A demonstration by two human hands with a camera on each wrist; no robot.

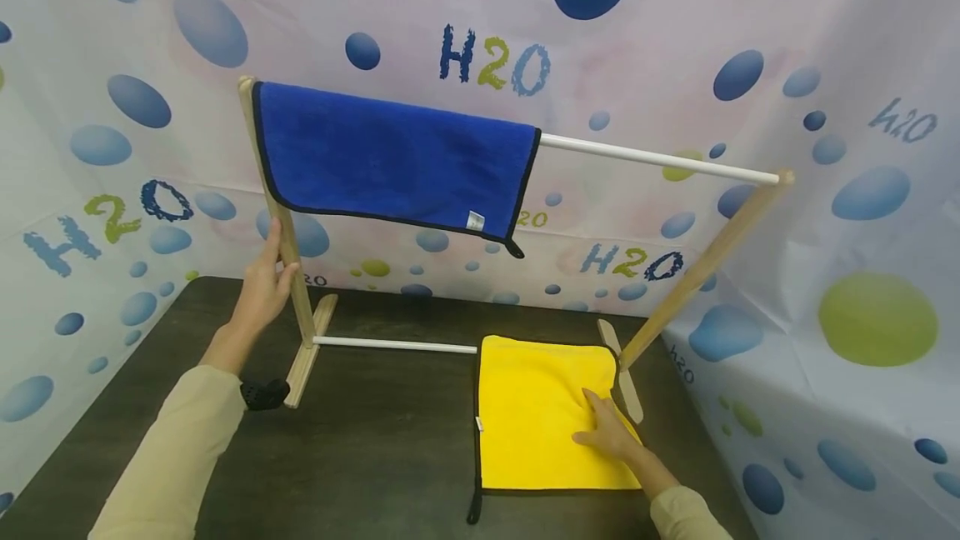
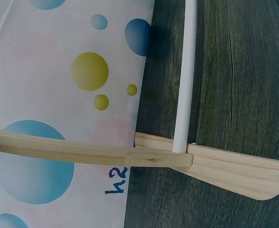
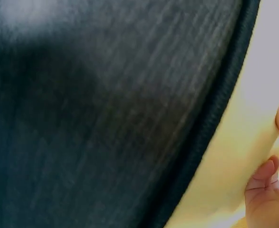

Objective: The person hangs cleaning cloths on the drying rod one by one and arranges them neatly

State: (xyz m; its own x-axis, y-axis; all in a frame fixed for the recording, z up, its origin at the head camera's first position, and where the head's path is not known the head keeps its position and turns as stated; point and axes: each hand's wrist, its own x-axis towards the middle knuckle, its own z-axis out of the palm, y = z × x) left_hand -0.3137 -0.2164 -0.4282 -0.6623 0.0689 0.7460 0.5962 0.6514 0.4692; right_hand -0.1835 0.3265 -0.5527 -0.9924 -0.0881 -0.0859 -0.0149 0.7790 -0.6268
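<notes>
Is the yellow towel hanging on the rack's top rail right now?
No, the yellow towel lies flat on the dark table under the right hand; only the blue towel hangs on the rail.

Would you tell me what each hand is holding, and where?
The left hand grips the rack's left upright midway; the right hand rests flat on the yellow cloth.

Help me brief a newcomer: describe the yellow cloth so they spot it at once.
On the dark table stands a wooden rack with white rods. The yellow cloth lies flat by its right foot, under the right hand. Unlike the blue cloth hanging over the top rod, it is yellow and lies on the table.
</notes>
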